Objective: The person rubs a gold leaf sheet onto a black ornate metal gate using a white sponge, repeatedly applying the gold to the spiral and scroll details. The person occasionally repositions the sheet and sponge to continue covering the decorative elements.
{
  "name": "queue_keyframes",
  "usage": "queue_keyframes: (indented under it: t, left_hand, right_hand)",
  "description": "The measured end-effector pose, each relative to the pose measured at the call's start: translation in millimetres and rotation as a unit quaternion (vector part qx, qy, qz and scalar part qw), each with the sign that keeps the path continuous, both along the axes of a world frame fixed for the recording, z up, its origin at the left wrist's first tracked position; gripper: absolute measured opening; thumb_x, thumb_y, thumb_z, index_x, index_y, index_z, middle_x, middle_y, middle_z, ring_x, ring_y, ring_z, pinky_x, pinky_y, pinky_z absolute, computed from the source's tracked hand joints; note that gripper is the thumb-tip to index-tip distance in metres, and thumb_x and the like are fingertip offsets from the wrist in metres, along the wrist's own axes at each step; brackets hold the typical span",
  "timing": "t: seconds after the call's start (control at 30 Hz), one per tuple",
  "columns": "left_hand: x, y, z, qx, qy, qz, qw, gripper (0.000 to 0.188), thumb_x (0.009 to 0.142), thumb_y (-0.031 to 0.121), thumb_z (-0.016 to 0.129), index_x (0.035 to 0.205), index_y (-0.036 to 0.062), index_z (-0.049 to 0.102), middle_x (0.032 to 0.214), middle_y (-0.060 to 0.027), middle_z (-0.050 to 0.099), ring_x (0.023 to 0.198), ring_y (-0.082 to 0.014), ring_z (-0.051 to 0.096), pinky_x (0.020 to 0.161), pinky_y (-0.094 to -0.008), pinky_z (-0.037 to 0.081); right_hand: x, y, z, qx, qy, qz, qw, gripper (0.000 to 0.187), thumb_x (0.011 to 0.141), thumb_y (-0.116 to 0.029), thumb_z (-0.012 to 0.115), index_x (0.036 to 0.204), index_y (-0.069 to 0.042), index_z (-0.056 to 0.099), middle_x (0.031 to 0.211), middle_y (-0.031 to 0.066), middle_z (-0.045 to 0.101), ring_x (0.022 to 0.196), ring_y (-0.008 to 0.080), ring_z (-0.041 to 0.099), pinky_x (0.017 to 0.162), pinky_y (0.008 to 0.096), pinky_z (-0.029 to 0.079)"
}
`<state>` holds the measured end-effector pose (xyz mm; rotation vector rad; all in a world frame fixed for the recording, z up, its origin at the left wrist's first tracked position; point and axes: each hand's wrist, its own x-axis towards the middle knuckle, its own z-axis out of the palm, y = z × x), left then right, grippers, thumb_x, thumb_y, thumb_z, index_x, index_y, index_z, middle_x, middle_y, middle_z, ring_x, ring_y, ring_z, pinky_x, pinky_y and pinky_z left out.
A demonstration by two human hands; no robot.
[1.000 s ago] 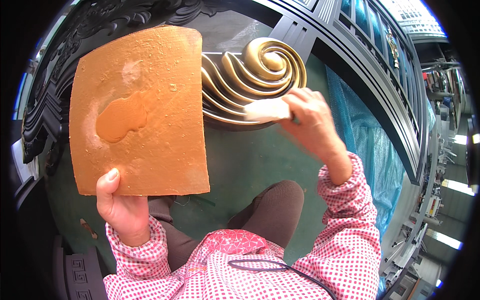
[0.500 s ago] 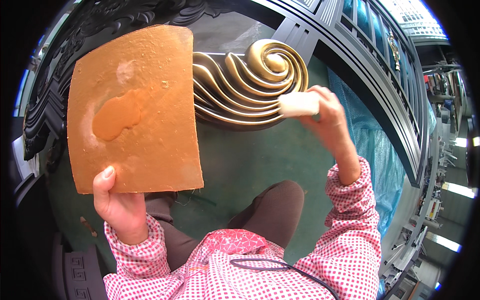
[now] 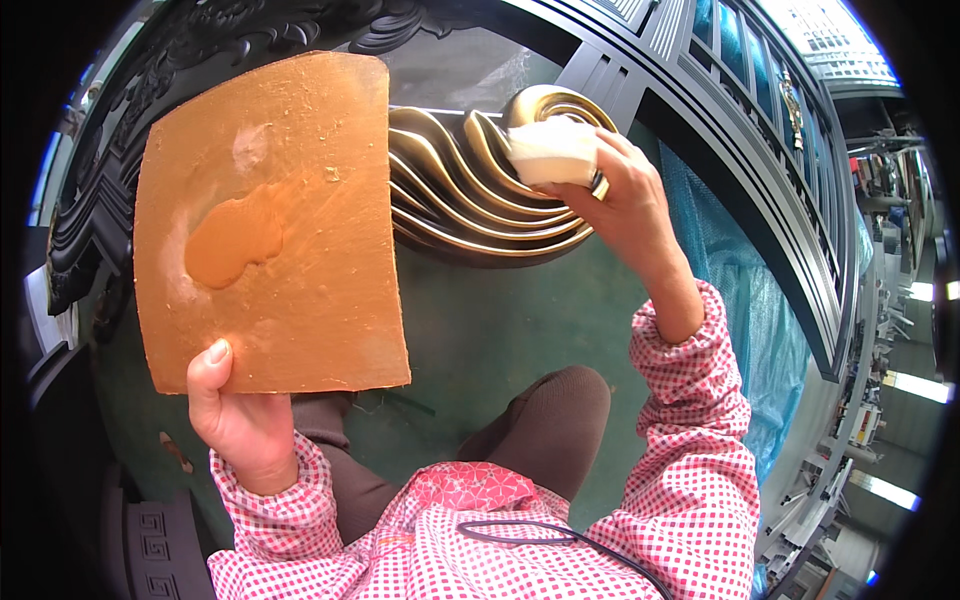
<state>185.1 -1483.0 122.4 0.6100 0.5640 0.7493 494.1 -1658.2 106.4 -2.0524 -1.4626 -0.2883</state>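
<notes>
My left hand [image 3: 243, 425] grips the lower edge of a board [image 3: 330, 300] coated in gold-orange paint, its thumb on the front face. A wet puddle of paint [image 3: 235, 238] lies at the board's middle. My right hand [image 3: 625, 190] is closed round a cream-white sponge [image 3: 555, 152], pressed against the spiral end of a carved scroll ornament [image 3: 480, 210]. Gold shows on the scroll's raised ridges, with dark grooves between them. The sponge and fingers hide part of the spiral; the board covers the scroll's left end.
Dark metal frame panels [image 3: 745, 180] curve along the right, with blue plastic wrap [image 3: 745, 300] beneath. Black carved ornament [image 3: 230, 90] stands behind the board. A dark piece with a key pattern [image 3: 155, 545] is at lower left. Green floor [image 3: 450, 330] shows under the scroll.
My right hand and the sponge have moved up and left, from the scroll's lower right edge onto its spiral. The board in my left hand stays nearly still.
</notes>
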Motion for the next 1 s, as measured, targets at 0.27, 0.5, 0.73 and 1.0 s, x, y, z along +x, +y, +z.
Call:
queue_keyframes:
  t: [0.27,0.5,0.73,1.0]
  left_hand:
    - [-2.7,2.3,-4.4,-0.004,-0.008,0.001,1.0,0.048,0.082,0.013,0.049,0.127,-0.0015,0.041,0.12,-0.0133,0.054,0.107,-0.0224,0.056,0.089,-0.0352,0.047]
    - [-3.9,2.4,-6.1,-0.018,-0.027,0.008,0.999,0.05,0.082,0.011,0.047,0.129,-0.0027,0.038,0.124,-0.0147,0.051,0.111,-0.0241,0.053,0.093,-0.0377,0.044]
    - [-4.5,1.3,-4.4,-0.018,-0.032,0.003,0.999,0.052,0.082,0.012,0.047,0.131,-0.0024,0.036,0.125,-0.0147,0.05,0.111,-0.0243,0.052,0.093,-0.0378,0.044]
    - [0.1,-0.5,-3.6,-0.01,-0.006,0.01,1.0,0.053,0.081,0.012,0.048,0.131,-0.0014,0.036,0.124,-0.0142,0.051,0.112,-0.0242,0.052,0.093,-0.0372,0.044]
  right_hand:
    - [8.8,37.4,2.1,-0.024,0.122,-0.083,0.989,0.028,0.074,-0.028,0.07,0.081,-0.002,0.061,0.073,0.0099,0.057,0.068,0.0267,0.055,0.062,0.0366,0.043]
    - [21.0,74.0,-8.1,-0.06,0.072,-0.073,0.993,0.032,0.074,-0.033,0.068,0.078,-0.003,0.059,0.077,0.0121,0.06,0.075,0.03,0.059,0.068,0.0394,0.046]
    - [24.9,49.1,-1.0,-0.163,0.06,-0.044,0.984,0.026,0.071,-0.027,0.069,0.073,-0.004,0.058,0.074,0.0122,0.06,0.072,0.0314,0.059,0.065,0.0408,0.045]
    - [15.7,54.6,-2.7,-0.099,-0.036,-0.017,0.994,0.019,0.072,-0.023,0.068,0.078,-0.006,0.06,0.079,0.0072,0.059,0.081,0.027,0.057,0.072,0.0378,0.044]
